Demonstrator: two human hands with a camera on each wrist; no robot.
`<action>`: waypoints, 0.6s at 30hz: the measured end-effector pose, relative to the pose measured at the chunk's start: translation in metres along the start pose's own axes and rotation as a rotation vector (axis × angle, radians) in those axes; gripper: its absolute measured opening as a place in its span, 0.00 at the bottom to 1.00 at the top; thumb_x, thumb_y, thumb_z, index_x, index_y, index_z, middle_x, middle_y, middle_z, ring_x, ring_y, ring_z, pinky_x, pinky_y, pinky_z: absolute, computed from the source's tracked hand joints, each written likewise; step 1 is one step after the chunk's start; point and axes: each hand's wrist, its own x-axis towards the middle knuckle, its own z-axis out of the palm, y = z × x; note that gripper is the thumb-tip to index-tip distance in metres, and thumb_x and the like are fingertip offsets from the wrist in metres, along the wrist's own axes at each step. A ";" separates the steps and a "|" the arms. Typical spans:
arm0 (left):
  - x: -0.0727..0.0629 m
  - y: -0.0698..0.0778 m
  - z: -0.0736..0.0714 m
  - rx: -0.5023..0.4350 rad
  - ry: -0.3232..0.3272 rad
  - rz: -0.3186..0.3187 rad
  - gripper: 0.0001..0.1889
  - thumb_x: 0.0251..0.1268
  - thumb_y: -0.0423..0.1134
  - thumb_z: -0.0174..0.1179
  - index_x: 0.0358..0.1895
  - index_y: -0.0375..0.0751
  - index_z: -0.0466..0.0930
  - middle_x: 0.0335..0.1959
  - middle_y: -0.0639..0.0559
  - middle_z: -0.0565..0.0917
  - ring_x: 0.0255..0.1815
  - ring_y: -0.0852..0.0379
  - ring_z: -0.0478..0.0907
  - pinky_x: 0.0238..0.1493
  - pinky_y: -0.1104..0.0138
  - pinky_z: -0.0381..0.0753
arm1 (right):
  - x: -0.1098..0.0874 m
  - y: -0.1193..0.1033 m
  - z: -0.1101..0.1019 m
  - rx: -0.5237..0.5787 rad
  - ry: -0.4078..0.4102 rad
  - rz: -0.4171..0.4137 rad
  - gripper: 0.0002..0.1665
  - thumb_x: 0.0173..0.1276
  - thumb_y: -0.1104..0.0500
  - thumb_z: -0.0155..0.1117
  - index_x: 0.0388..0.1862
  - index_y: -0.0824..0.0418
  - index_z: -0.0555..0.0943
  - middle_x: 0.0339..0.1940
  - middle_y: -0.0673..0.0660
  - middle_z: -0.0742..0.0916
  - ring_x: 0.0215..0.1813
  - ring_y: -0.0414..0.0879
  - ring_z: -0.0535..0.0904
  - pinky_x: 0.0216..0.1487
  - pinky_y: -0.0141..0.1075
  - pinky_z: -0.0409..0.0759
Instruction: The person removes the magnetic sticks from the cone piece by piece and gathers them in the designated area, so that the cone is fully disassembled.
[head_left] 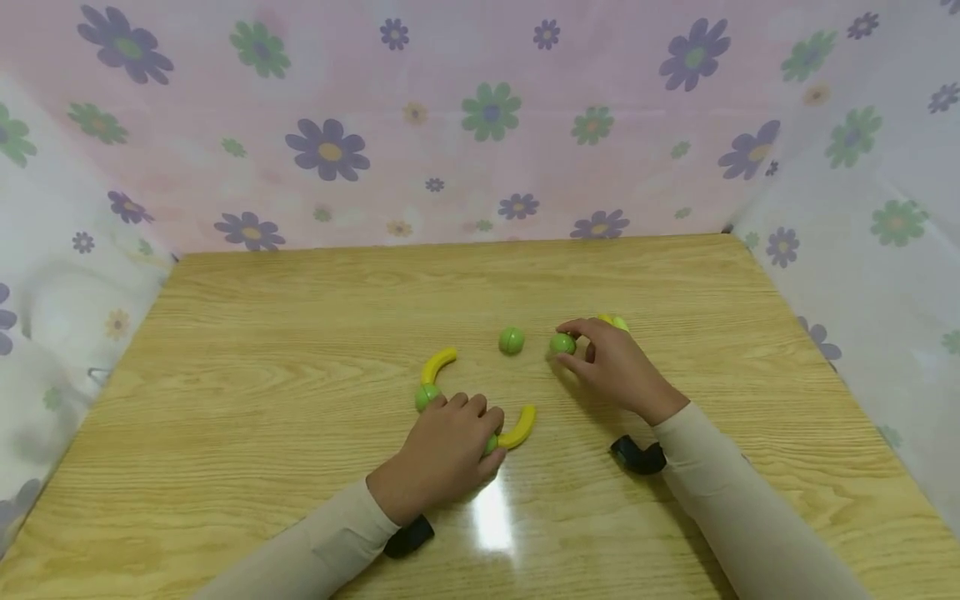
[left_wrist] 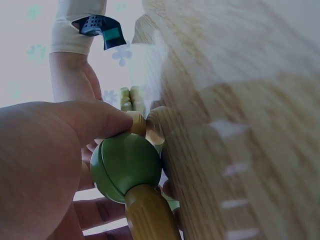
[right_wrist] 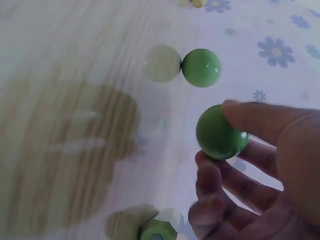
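My left hand (head_left: 452,446) grips a green ball (left_wrist: 127,162) low over the table, thumb against it and fingers curled behind. A yellow curved piece (head_left: 519,427) extends from this ball. Near the fingertips a second green ball (head_left: 427,397) meets another yellow curved piece (head_left: 438,367). My right hand (head_left: 618,367) pinches a third green ball (right_wrist: 220,131) between thumb and fingers. Beside it on the table rests one more green ball (head_left: 512,340), with a seam line around it. Part of the left-hand pieces is hidden under that hand.
Behind the right hand lie a yellow piece and a light green piece (head_left: 619,323), mostly covered. Black wrist devices (head_left: 637,456) sit below both sleeves. The wooden table (head_left: 300,317) ends at a flowered curtain (head_left: 450,125) at the back and sides.
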 end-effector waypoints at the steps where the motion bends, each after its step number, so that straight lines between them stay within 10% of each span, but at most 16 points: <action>1: 0.001 0.000 0.000 0.000 0.002 0.000 0.10 0.67 0.52 0.61 0.38 0.50 0.80 0.28 0.57 0.76 0.27 0.59 0.71 0.28 0.68 0.64 | 0.001 0.001 0.000 -0.018 0.006 0.000 0.25 0.70 0.58 0.68 0.64 0.63 0.78 0.49 0.59 0.85 0.26 0.42 0.71 0.27 0.33 0.74; 11: 0.000 -0.001 0.005 -0.009 0.035 0.003 0.09 0.66 0.50 0.62 0.36 0.50 0.80 0.28 0.57 0.77 0.27 0.59 0.72 0.28 0.68 0.65 | 0.024 -0.003 0.009 -0.111 -0.004 -0.041 0.22 0.70 0.62 0.66 0.62 0.67 0.79 0.60 0.64 0.84 0.60 0.59 0.81 0.59 0.53 0.79; 18: 0.001 -0.002 0.006 -0.004 0.030 -0.005 0.10 0.66 0.51 0.62 0.38 0.50 0.80 0.28 0.57 0.77 0.27 0.59 0.71 0.28 0.68 0.65 | 0.029 -0.004 0.010 -0.135 -0.032 -0.005 0.24 0.71 0.60 0.66 0.64 0.64 0.78 0.61 0.64 0.83 0.48 0.52 0.82 0.48 0.45 0.79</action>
